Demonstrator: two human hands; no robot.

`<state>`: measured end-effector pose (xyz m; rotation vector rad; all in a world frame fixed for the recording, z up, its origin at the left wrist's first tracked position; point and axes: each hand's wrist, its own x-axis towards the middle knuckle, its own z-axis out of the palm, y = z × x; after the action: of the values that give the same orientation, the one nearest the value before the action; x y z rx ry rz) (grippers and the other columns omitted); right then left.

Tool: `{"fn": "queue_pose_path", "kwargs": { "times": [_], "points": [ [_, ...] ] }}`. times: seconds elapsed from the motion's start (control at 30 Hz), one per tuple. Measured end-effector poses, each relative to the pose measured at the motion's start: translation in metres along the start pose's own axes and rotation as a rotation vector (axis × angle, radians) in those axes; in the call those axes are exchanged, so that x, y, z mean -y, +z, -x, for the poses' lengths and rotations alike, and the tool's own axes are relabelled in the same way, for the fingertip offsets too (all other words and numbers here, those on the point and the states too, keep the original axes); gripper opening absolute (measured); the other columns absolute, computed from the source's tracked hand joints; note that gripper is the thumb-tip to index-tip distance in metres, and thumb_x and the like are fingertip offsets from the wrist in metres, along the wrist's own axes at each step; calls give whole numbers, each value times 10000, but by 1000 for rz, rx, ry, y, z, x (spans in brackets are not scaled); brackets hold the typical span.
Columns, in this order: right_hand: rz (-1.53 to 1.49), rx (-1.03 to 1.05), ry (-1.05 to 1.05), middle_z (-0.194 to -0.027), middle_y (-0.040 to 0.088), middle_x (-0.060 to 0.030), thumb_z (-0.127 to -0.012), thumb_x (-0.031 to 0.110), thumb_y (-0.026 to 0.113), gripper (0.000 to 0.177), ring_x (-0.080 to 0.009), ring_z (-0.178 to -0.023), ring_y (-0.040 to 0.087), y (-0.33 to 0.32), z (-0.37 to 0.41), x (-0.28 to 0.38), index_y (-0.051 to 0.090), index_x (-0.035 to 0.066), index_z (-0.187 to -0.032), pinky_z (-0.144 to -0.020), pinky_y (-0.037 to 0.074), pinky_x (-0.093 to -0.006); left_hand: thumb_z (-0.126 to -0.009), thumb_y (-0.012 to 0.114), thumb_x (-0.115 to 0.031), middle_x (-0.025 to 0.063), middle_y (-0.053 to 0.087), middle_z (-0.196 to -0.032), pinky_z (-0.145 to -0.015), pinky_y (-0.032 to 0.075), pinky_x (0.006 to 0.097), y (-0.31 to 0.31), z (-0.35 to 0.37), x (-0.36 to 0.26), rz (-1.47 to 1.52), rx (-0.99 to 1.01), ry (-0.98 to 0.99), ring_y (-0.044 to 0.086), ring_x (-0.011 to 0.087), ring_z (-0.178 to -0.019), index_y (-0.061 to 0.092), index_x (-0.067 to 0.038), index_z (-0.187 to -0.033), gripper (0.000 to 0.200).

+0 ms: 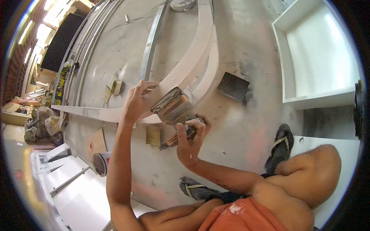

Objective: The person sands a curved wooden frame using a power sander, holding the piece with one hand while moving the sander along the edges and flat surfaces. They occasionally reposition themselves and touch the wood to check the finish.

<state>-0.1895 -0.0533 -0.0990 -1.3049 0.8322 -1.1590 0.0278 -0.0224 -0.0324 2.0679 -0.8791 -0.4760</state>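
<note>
My right hand (192,134) is wrapped around the handle of a power sander (175,109), grey and orange with a flat rectangular pad. The pad stands on edge against a white curved frame piece (185,69), or very close to it; contact is hard to judge. Its dusty surface bends from the lower left up to the top. With fingers hooked over the same piece, my left hand (135,101) grips it just left of the sander. The underside of that grip is hidden.
A dark square block (233,87) lies on the dusty floor, right of the curve. A metal bar (151,42) crosses the frame. At right stands a white open box (289,57); white panels (73,181) and a can (101,164) sit lower left. Thin wires cross the upper left.
</note>
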Motion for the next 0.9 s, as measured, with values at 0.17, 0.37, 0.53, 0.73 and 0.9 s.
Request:
{"fn": "queue_pose_path", "kwargs": {
  "times": [0.17,0.37,0.53,0.73,0.9],
  "points": [
    [-4,-10,9,-1275,431,-210,-930,104,735,263,-345,-1229,450,-3,-16,-2,544,72,-1108,-1054,355,-475,-1045,411,-394,202,718,-1040,-917,494,368,-2,5,-13,223,61,-253,635,218,-948,686,45,-1238,553],
    [-32,-69,25,-1148,515,-147,-959,89,678,153,-277,-1118,501,-22,-86,-5,557,49,-1043,-1033,381,-413,-952,593,-362,227,738,-1125,-932,518,422,10,18,-44,-420,79,100,713,345,-1049,644,6,-1299,509],
    [-49,-87,14,-1069,560,-90,-971,160,660,142,-228,-1070,530,-39,-154,-14,592,36,-988,-1001,413,-380,-882,750,-331,232,705,-1232,-932,544,463,20,22,-52,-582,63,214,701,406,-1084,553,-40,-1415,639],
    [-184,-69,62,-941,614,-31,-931,150,671,143,-160,-885,559,-49,-236,-13,646,22,-989,-893,449,-303,-830,830,-362,225,694,-1256,-936,566,480,35,18,-54,-726,18,229,711,391,-1090,524,-50,-1443,753],
    [-164,-10,68,-935,622,-36,-922,158,670,149,-166,-883,565,-52,-267,0,655,15,-961,-892,450,-298,-893,772,-330,152,696,-1246,-841,576,462,34,20,-48,-794,-23,310,720,354,-1031,516,-58,-1438,660]
  ]
}}
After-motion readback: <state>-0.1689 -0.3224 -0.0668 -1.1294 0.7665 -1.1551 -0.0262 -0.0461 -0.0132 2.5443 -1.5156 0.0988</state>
